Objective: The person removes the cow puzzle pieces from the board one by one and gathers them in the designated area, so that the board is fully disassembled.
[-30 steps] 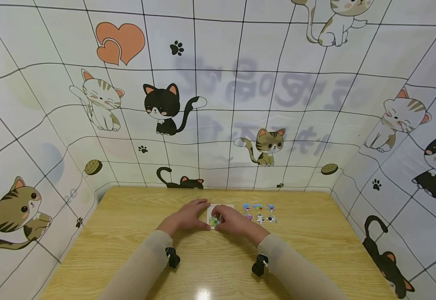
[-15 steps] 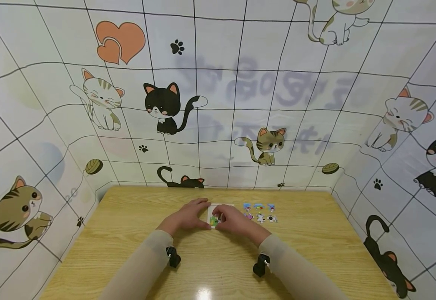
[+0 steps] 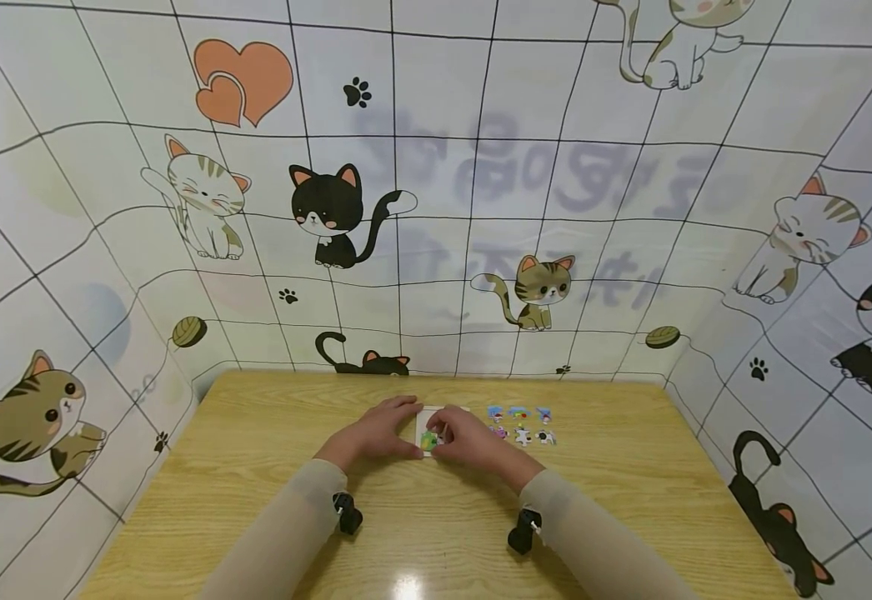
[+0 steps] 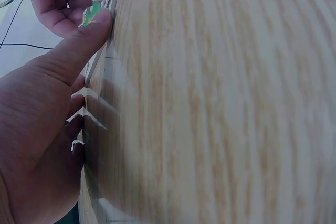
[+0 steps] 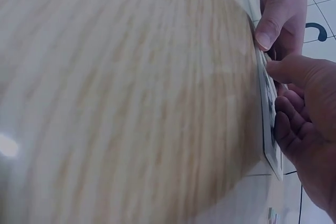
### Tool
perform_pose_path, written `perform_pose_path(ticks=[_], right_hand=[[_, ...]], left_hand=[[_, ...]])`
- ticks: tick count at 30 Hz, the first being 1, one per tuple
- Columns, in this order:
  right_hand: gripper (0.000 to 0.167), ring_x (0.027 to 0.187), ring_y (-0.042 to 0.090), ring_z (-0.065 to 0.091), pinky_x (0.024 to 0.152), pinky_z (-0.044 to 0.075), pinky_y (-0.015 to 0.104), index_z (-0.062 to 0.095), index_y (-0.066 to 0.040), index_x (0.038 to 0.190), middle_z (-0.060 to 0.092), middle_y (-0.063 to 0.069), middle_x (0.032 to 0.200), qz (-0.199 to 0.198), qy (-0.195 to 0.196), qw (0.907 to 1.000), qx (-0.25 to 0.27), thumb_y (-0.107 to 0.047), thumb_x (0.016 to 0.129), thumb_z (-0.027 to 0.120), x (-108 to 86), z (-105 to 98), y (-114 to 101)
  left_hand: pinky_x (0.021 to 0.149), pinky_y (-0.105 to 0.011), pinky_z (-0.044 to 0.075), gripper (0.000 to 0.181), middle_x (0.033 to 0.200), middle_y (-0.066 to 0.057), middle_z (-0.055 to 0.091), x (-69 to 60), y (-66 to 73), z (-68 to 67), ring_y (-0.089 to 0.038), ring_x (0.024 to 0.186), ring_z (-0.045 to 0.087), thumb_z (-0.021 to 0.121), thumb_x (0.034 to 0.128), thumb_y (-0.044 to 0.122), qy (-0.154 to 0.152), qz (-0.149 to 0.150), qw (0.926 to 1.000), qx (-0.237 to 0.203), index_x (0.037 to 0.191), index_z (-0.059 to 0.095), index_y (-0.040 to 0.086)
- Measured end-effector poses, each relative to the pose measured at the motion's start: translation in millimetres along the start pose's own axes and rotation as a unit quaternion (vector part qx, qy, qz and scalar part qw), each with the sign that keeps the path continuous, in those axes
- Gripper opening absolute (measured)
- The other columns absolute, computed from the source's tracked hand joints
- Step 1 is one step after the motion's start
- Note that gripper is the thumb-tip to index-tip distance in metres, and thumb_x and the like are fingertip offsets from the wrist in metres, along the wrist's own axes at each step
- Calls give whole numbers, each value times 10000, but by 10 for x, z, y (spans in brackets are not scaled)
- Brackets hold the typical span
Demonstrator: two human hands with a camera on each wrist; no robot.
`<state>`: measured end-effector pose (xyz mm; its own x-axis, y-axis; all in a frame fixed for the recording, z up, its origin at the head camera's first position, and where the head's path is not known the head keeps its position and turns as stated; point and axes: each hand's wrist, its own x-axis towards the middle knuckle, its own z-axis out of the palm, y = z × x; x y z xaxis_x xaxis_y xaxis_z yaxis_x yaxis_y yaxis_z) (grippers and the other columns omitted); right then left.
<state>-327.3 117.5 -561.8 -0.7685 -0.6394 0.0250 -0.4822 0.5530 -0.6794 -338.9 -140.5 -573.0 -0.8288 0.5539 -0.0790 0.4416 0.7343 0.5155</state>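
A small pale-framed jigsaw puzzle board lies flat on the wooden table, partly covered by both hands. My left hand holds it along its left side, thumb by the near corner and fingers toward the far one. Over the board, my right hand has its fingers bent toward the thumb, pinching a small puzzle piece that is mostly hidden. A green and yellow puzzle piece shows at the board's near left. In the left wrist view, a green bit of puzzle shows between my left thumb and the right fingers.
Right of the board lie several loose puzzle pieces in two short rows. The wooden table reaches toward me. A cat-patterned sheet rises behind it and along both sides.
My right fingers shift very slightly over the board. The left hand stays at the board's side, the loose pieces lie as before, and the whole view drifts a little.
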Motion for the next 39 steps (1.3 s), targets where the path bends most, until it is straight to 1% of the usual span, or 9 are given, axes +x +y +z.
perform_pose_path(ticks=[7, 14, 17, 23, 27, 31, 35, 39], right_hand=[[333, 878, 114, 592, 807, 550, 327, 686, -65, 1330, 625, 24, 1137, -201, 139, 9996, -117, -116, 1023, 804, -76, -6, 0], [337, 860, 92, 595, 777, 553, 302, 692, -92, 1339, 639, 18, 1166, -82, 284, 9994, -206, -154, 1029, 810, -182, -33, 15], [356, 844, 86, 601, 759, 560, 296, 693, -77, 1355, 639, 25, 1167, -129, 305, 9992, -212, -140, 1027, 815, -237, -69, 17], [351, 842, 94, 608, 754, 571, 299, 683, -49, 1350, 625, 43, 1155, -254, 291, 9992, -80, -85, 1022, 805, -371, -164, 33], [342, 851, 100, 612, 753, 572, 306, 677, -55, 1350, 622, 17, 1162, -221, 262, 9994, -11, -91, 1031, 794, -479, -221, 58], [349, 842, 92, 608, 744, 572, 307, 677, -50, 1358, 629, 2, 1176, -219, 297, 9993, -82, -97, 1033, 795, -584, -264, 97], [359, 850, 78, 601, 742, 573, 302, 675, -45, 1360, 644, 40, 1209, -251, 371, 9989, -163, -75, 1024, 799, -690, -302, 140], [357, 857, 81, 600, 739, 570, 303, 672, -39, 1352, 647, 65, 1215, -199, 448, 9987, -125, -68, 1019, 797, -794, -351, 165]], left_hand=[[1292, -682, 260, 964, 1804, -91, 303, 8, 18, -19, -388, 1666, 245, 853, 954, 559, 12, -12, 10000, -17, 1717, 428, 153], [1296, -679, 251, 958, 1803, -81, 307, 31, 15, -9, -394, 1664, 249, 854, 950, 566, 18, -39, 10000, 28, 1715, 434, 171], [1295, -679, 257, 955, 1803, -81, 309, 37, 10, -3, -396, 1663, 250, 858, 949, 559, 24, -43, 10000, 51, 1714, 436, 173], [1294, -674, 266, 959, 1803, -71, 306, 28, 16, -5, -389, 1664, 249, 858, 949, 559, 13, -83, 9999, 68, 1719, 430, 179], [1294, -676, 263, 966, 1804, -66, 301, 17, 22, -6, -387, 1665, 248, 856, 950, 561, -11, -119, 9999, 59, 1724, 421, 181], [1293, -672, 270, 978, 1803, -77, 303, 14, 21, -4, -388, 1663, 253, 858, 947, 563, -3, -111, 9999, 96, 1725, 416, 169], [1297, -673, 259, 980, 1804, -78, 301, 14, 21, -2, -390, 1666, 245, 860, 946, 561, -2, -83, 9999, 116, 1726, 413, 171], [1299, -680, 248, 979, 1805, -74, 300, 16, 25, -3, -394, 1668, 237, 864, 945, 554, 8, -78, 9999, 88, 1726, 413, 173]])
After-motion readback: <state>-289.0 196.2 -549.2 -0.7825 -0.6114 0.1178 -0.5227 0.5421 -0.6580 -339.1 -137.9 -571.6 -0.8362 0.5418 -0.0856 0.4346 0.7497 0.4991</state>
